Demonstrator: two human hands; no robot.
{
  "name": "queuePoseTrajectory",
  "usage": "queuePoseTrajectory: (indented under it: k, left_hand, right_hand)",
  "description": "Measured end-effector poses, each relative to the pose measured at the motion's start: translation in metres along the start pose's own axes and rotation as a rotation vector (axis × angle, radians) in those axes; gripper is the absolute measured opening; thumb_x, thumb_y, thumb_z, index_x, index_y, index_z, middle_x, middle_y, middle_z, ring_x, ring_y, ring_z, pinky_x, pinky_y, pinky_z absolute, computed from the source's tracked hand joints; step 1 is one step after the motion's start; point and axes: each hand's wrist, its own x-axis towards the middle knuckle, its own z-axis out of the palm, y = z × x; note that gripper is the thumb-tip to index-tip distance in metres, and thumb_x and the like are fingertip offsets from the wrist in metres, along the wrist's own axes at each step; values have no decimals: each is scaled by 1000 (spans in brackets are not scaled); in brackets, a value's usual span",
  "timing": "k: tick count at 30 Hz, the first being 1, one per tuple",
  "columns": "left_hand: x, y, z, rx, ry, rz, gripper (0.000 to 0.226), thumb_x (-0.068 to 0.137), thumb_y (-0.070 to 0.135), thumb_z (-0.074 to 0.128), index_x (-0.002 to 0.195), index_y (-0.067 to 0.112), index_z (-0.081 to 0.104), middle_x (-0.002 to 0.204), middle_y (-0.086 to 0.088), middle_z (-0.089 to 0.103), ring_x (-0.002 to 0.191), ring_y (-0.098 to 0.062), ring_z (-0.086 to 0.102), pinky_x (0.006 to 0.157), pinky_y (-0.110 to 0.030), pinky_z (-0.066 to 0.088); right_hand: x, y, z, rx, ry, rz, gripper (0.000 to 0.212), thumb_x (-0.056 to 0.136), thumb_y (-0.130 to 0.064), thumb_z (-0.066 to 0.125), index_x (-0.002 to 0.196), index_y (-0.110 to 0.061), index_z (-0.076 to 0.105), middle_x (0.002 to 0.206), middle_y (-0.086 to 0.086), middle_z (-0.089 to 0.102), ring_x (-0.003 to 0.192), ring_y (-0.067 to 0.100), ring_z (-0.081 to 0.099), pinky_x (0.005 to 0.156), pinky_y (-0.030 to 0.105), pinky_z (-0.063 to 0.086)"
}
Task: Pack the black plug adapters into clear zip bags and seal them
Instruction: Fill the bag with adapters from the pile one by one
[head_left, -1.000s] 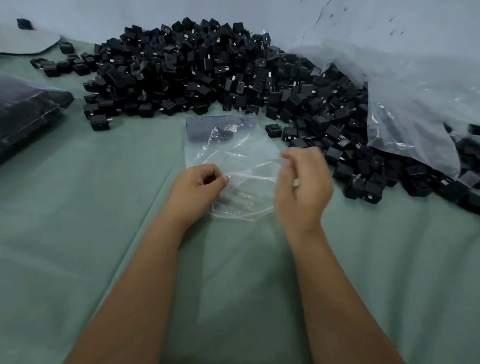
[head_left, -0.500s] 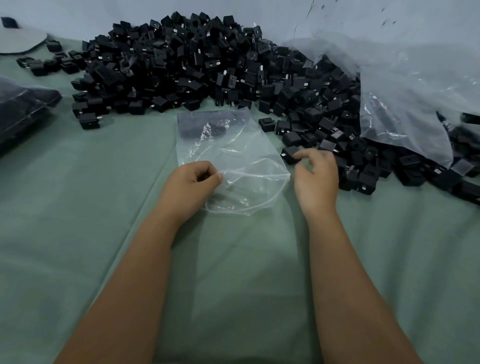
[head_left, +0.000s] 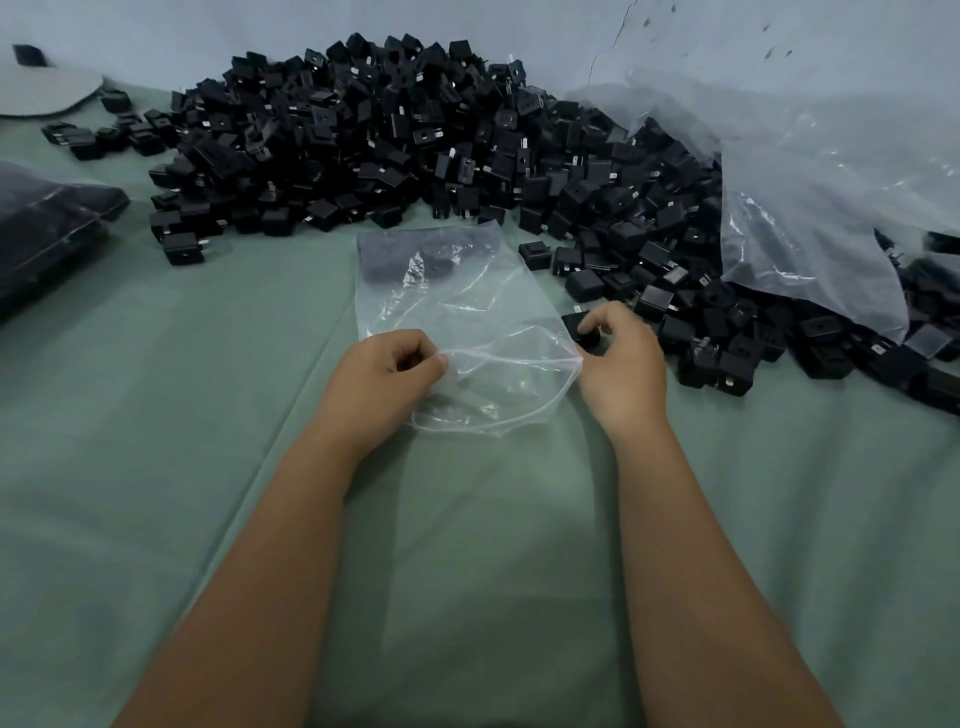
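Observation:
A clear zip bag (head_left: 462, 322) lies on the green cloth with its mouth toward me, gaping open. My left hand (head_left: 387, 374) pinches the left side of the mouth rim. My right hand (head_left: 621, 364) is at the right edge of the mouth, its fingers curled round a black plug adapter (head_left: 583, 330). A dark shape, likely adapters, shows at the bag's far end. A large heap of black plug adapters (head_left: 415, 140) spreads across the back and right.
A big crumpled clear plastic sack (head_left: 810, 192) lies over the heap at the right. At the left edge rests a filled bag of dark items (head_left: 47, 223). A pale round disc (head_left: 47, 88) sits at the far left. The green cloth (head_left: 156, 415) covers the table.
My right hand moved from the bag's mouth out to the heap's edge, took hold of one adapter and came back beside the mouth. The left hand kept its pinch on the rim.

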Motion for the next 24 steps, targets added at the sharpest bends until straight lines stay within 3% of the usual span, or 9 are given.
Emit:
queuePoseTrajectory:
  k: [4,6,9,11,14,16,19,22,24]
  left_hand:
    - [1,0,0,8,-3,6,24,90,24,63,69,14,60,61,-2,54,57,-13,47,62,-30,41]
    - [1,0,1,22,-7,12,23,90,23,63,69,14,60,64,-9,57,58,-14,49,62,-31,42]
    - [2,0,2,6,-5,6,22,89,21,63,70,12,61,64,-11,57,58,-15,49,61,-32,43]
    - [2,1,1,-71,20,3,19,89,15,63,72,8,61,61,-8,55,58,-15,48,61,-31,41]
    - [3,4,-1,-187,84,29,16,88,8,62,75,0,63,67,-19,58,63,-15,51,63,-30,41]
    - [1,8,-3,-230,138,88,19,90,10,63,73,0,62,64,-14,57,60,-10,49,59,-23,40]
    - [-6,16,-4,-278,172,214,21,85,11,66,67,1,61,61,-9,52,59,-10,43,56,-20,36]
    - [-10,20,-3,-312,118,248,19,81,11,65,64,3,62,59,-5,52,59,-10,42,58,-22,36]
    - [-10,20,-3,-327,107,240,18,81,11,66,65,3,63,59,-6,52,58,-10,42,57,-22,36]
  right_hand:
    - [-10,-18,-7,296,350,-16,25,78,-25,73,93,-26,53,98,-13,49,86,-2,50,81,17,43]
    - [-20,-32,-12,375,478,-191,25,79,-21,70,99,-18,56,99,-6,51,85,-1,50,79,15,43]
    - [-42,-53,-6,399,310,-533,21,78,-11,62,98,-7,57,94,-1,54,84,8,53,76,20,43]
    - [-58,-68,7,349,120,-604,20,75,-14,58,94,-5,58,89,-1,55,79,9,53,72,20,44]
    - [-71,-78,23,171,-48,-624,24,75,-17,55,94,-6,62,87,2,60,73,17,56,62,31,49]
    - [-70,-75,28,-50,-70,-673,25,75,-16,57,98,-7,63,88,3,61,72,20,56,56,30,45]
    - [-63,-66,31,-391,-210,-609,29,84,-21,55,112,-13,58,98,5,59,84,24,57,61,28,36]
    - [-57,-61,29,-425,-275,-471,26,91,-26,49,116,-20,51,104,2,57,94,23,54,67,30,40]
    - [-56,-61,26,-397,-237,-460,24,86,-30,51,108,-22,54,99,0,57,87,21,56,64,28,41]
